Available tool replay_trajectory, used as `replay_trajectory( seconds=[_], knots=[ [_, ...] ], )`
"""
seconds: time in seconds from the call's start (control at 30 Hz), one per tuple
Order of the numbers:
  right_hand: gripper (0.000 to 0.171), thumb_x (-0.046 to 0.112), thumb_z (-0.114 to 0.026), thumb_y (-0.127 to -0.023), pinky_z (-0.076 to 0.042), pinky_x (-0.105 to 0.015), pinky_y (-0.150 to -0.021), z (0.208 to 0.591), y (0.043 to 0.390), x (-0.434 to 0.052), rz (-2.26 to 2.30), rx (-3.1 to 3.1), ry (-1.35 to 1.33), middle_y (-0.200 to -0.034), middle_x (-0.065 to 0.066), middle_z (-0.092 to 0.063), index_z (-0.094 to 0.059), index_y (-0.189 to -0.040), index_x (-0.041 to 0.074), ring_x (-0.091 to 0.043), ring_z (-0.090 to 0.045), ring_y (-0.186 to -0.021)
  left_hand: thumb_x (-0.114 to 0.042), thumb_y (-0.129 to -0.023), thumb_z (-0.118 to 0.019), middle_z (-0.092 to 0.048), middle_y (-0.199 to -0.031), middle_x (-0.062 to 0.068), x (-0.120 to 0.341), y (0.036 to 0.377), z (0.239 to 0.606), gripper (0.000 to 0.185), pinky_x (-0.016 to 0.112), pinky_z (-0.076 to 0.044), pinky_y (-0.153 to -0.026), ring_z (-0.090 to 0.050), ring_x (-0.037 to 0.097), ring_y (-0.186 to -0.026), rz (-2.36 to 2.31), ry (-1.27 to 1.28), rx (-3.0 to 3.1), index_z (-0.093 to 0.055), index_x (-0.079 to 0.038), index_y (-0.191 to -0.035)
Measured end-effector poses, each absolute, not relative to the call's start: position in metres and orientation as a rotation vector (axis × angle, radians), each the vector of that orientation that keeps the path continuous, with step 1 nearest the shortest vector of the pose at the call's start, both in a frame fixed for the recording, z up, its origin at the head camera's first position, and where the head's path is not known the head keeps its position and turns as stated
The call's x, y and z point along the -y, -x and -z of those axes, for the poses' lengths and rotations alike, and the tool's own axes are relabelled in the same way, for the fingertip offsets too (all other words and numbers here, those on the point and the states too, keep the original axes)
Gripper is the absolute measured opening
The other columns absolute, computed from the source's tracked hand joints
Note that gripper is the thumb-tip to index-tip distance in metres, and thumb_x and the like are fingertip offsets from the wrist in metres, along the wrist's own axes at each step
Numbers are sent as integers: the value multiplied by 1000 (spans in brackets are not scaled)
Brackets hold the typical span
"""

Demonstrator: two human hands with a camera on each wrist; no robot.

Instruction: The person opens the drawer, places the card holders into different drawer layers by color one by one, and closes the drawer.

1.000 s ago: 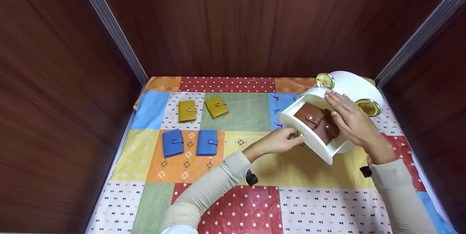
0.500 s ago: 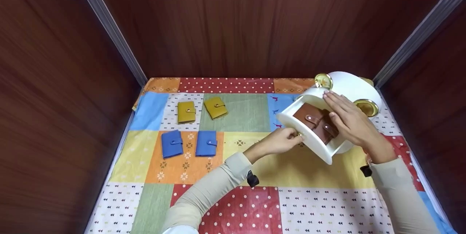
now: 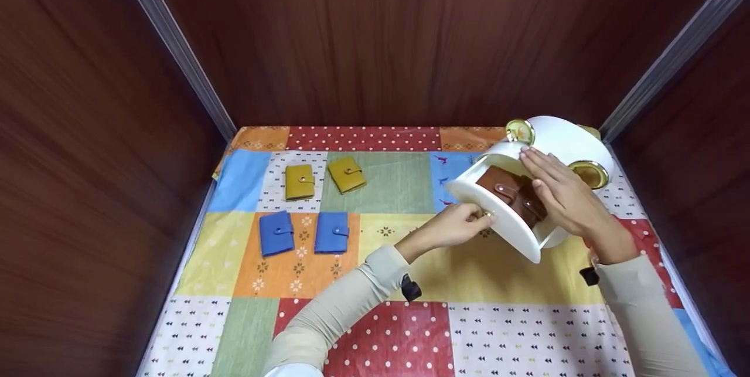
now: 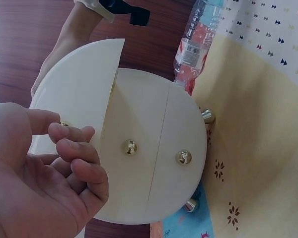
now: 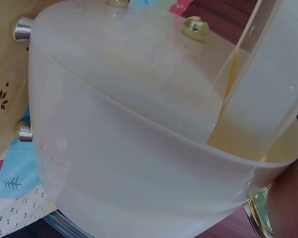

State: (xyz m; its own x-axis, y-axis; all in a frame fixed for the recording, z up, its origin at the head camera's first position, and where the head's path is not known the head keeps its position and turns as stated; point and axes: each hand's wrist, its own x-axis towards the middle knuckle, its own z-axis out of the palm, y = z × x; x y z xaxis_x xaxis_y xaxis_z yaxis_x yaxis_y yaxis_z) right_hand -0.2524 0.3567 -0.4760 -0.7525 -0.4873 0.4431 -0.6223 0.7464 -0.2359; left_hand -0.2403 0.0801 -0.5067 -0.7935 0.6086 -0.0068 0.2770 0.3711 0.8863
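Note:
A rounded white drawer cabinet (image 3: 571,138) with gold rings on top stands at the right of the table. Its top drawer (image 3: 511,226) is pulled out and tilted, holding a brown snap-strap wallet (image 3: 497,179) and another brown wallet (image 3: 532,208) overlapping it. My left hand (image 3: 451,227) pinches the gold knob (image 4: 64,123) on that drawer's front between thumb and index finger; the other fingers curl loosely. With fingers straight and together, my right hand (image 3: 561,192) rests flat along the cabinet's upper edge beside the drawer. In the right wrist view only part of this hand (image 5: 290,198) shows.
Two mustard wallets (image 3: 300,182) (image 3: 347,175) and two blue wallets (image 3: 276,234) (image 3: 331,233) lie on the patchwork tablecloth (image 3: 404,254) at left. Lower drawers with gold knobs (image 4: 130,147) sit closed. A plastic bottle (image 4: 191,54) lies beside the cabinet.
The drawer's front has tipped slightly, showing more of its face and hiding more of the brown wallets. My left hand shifted slightly right with the knob; my right hand stayed put.

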Motion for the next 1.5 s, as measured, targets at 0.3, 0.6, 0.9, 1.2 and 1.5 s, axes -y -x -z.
replay_trajectory(
  seconds=[0.3, 0.6, 0.9, 1.2, 1.5],
  knots=[
    [50, 11, -42, -112, -11, -27, -135, 475, 252, -357, -543, 2601, -856, -168, -14, -44, -44, -161, 6, -30, -37, -159, -37, -109, -61, -65, -82, -1, -87, 242, 506, 37, 17, -44, -64, -53, 3, -69, -1407, -752, -2319, -72, -3, -101],
    [49, 11, -42, -112, -11, -27, -135, 475, 253, -357, -551, 2599, -859, -167, -15, -45, -44, -161, 5, -32, -38, -158, -37, -109, -60, -61, -78, -9, -95, 248, 506, 33, 17, -43, -61, -52, 2, -68, -1412, -719, -2344, -73, -8, -100],
    [50, 9, -41, -111, -11, -27, -134, 477, 253, -357, -541, 2592, -861, -167, -16, -45, -44, -160, 3, -32, -38, -158, -38, -109, -61, -66, -78, 0, -103, 254, 507, 35, 17, -42, -55, -51, 2, -61, -1440, -711, -2326, -73, -6, -104],
    [50, 8, -38, -111, -11, -28, -135, 477, 253, -357, -559, 2592, -864, -167, -16, -45, -45, -160, 4, -34, -39, -158, -40, -108, -61, -61, -73, -8, -109, 258, 506, 35, 18, -43, -56, -53, 3, -61, -1478, -665, -2302, -73, -7, -102],
    [49, 8, -39, -111, -12, -28, -135, 476, 253, -357, -553, 2579, -869, -166, -15, -47, -46, -159, 3, -30, -38, -158, -38, -107, -62, -66, -75, -8, -117, 261, 504, 32, 18, -43, -56, -55, 3, -62, -1491, -594, -2305, -74, -10, -99]
  ],
)
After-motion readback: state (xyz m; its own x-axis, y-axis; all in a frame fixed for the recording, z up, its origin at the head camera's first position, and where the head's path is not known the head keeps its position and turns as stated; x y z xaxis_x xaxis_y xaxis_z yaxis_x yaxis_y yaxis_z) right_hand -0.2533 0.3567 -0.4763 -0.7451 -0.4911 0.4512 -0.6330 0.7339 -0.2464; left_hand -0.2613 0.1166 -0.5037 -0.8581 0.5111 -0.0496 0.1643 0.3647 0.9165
